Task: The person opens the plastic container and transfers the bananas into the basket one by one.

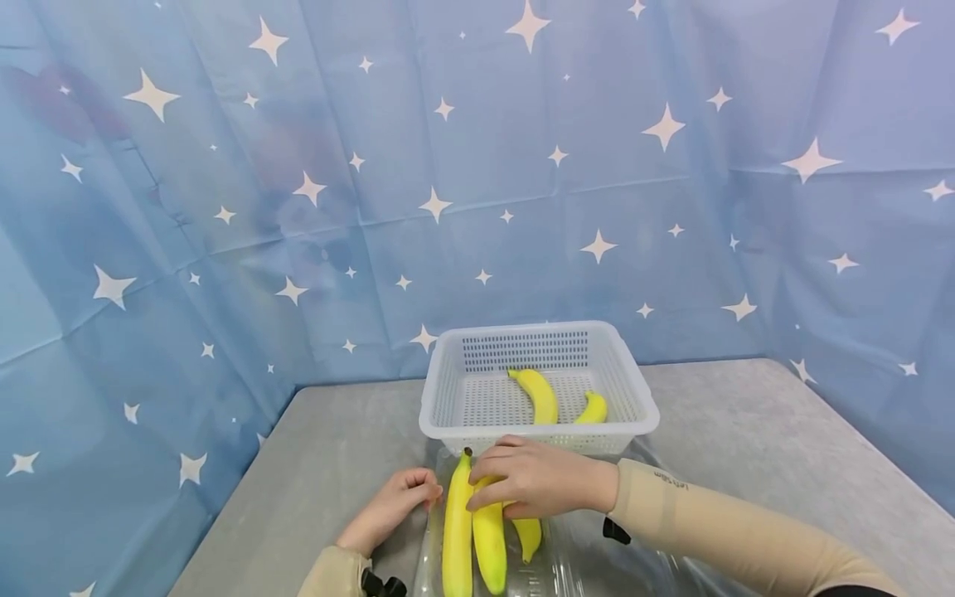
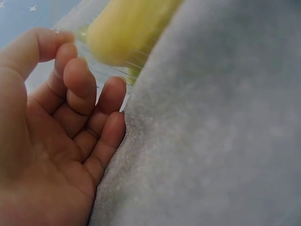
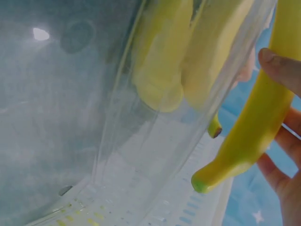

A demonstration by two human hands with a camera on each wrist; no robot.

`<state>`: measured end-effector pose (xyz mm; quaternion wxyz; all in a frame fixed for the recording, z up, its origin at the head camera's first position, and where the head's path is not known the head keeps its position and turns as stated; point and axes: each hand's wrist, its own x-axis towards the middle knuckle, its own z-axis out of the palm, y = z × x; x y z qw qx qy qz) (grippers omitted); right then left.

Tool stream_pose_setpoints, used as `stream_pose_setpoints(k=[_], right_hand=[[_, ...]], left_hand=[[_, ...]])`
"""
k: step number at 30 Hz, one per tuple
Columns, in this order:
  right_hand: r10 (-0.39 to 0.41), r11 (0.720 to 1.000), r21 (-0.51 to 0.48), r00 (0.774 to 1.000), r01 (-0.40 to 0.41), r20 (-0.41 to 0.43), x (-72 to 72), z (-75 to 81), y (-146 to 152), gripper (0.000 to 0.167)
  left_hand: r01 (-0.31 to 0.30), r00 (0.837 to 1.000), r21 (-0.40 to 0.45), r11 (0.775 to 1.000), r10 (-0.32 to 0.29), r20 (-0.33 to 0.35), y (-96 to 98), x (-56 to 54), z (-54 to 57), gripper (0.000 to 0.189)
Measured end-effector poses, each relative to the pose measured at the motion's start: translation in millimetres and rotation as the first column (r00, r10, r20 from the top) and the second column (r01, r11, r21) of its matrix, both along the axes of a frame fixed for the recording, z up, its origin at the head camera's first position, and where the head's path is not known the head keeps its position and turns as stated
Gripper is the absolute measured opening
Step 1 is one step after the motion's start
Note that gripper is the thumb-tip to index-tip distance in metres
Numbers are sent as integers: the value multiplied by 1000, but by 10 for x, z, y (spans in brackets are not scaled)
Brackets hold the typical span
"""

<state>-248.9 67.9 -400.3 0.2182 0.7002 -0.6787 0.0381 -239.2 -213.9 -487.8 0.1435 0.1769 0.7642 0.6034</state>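
Note:
A clear plastic box (image 1: 555, 572) lies on the table before the white basket. Two yellow bananas, one on the left (image 1: 458, 531) and one beside it (image 1: 490, 543), lie lengthwise in the box. My right hand (image 1: 530, 477) reaches over the box and grips another banana (image 3: 249, 127) between thumb and fingers; its lower end shows beneath the palm in the head view. At the box's left side, my left hand (image 1: 399, 502) pinches the thin plastic edge with thumb and forefinger, the other fingers loosely bent.
The white slotted basket (image 1: 537, 431) stands behind the box, holding two more bananas, one longer (image 1: 539, 396) and one partly hidden by the front wall (image 1: 593, 409). A grey cloth covers the table (image 1: 746, 431). Behind hangs a blue curtain (image 1: 477, 166) with white stars.

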Motion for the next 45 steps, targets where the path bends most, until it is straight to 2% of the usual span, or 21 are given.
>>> stream_pose_setpoints(k=[7, 17, 27, 45], right_hand=[[-7, 1000, 3, 1000, 7, 28, -11, -13, -8, 45], [-20, 1000, -3, 1000, 20, 14, -38, 21, -5, 45], [-3, 1000, -12, 1000, 3, 21, -44, 30, 0, 46], [3, 998, -55, 1000, -3, -3, -125, 117, -9, 49]], left_hand=[[-5, 1000, -8, 1000, 5, 6, -3, 22, -28, 29], [-5, 1000, 10, 1000, 5, -5, 16, 8, -13, 30], [-24, 1000, -6, 1000, 24, -11, 12, 31, -69, 29], [-33, 999, -10, 999, 33, -20, 14, 8, 3, 30]])
